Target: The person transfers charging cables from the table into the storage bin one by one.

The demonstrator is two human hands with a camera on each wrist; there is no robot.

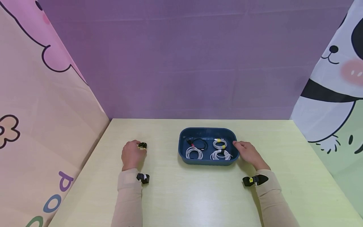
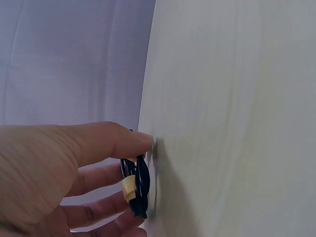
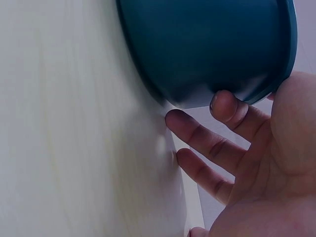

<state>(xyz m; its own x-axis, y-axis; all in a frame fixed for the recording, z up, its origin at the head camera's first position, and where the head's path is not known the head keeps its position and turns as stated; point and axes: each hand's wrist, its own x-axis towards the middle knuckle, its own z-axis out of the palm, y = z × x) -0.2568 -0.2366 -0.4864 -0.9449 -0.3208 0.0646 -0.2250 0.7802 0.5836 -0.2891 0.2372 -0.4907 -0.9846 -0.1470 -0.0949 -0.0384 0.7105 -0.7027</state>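
On the left of the table in the head view, my left hand (image 1: 132, 155) pinches a small coiled black cable (image 1: 142, 145). The left wrist view shows a yellow band around this cable (image 2: 141, 185), with the thumb on one side and the other fingers behind it, close to the tabletop. My right hand (image 1: 249, 153) grips the right end of a dark blue plastic bin (image 1: 209, 162), thumb at the rim and index fingertip against the outer wall (image 3: 207, 44). Inside the bin lie a black coiled cable (image 1: 204, 144) and several white coiled cables (image 1: 194, 153), some with yellow or black ties.
The pale wooden table (image 1: 181, 195) ends at a purple cloth backdrop (image 1: 181, 63). Printed cloths hang on the left (image 1: 56, 110) and right (image 1: 326, 119) sides. Each wrist wears a small black camera.
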